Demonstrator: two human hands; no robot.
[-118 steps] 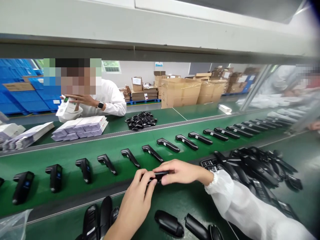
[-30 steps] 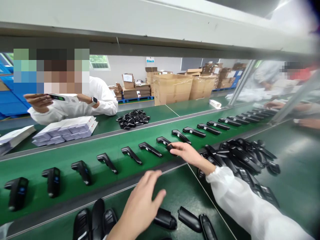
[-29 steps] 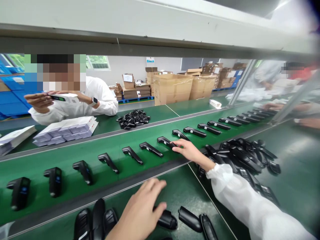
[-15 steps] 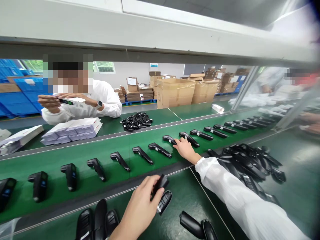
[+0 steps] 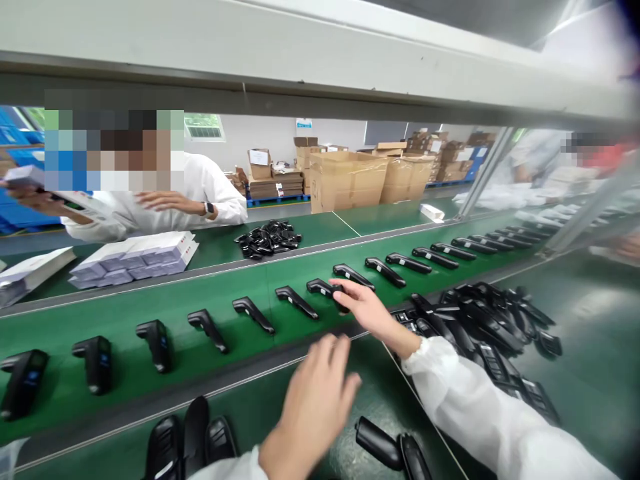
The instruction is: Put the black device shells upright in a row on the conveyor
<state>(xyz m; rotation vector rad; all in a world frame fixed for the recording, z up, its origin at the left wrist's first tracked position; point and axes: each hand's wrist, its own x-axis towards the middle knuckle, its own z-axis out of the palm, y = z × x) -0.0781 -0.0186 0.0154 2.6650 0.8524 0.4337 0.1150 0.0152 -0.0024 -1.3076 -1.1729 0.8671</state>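
My right hand [image 5: 369, 312] reaches onto the green conveyor belt [image 5: 150, 303], its fingertips lying on the near end of a black handheld device [image 5: 323, 289]. That device is one of a row of the same devices [image 5: 250, 312] spaced along the belt. My left hand [image 5: 317, 397] hovers over the near table edge, back of the hand toward me and fingers stretched forward. What is under its palm is hidden. Two black shell parts [image 5: 385, 445] lie just right of it.
A heap of black devices [image 5: 493, 320] sits at my right. More black shells [image 5: 193, 437] lie at lower left. Across the belt a person in white handles a white box beside stacked white boxes [image 5: 135, 257] and a pile of small black parts [image 5: 269, 239]. Cardboard cartons [image 5: 347, 180] stand behind.
My left hand, which held a black part half a second ago, has risen forward toward the belt. My right hand stays on the same device. The person opposite has swung the box to the left.
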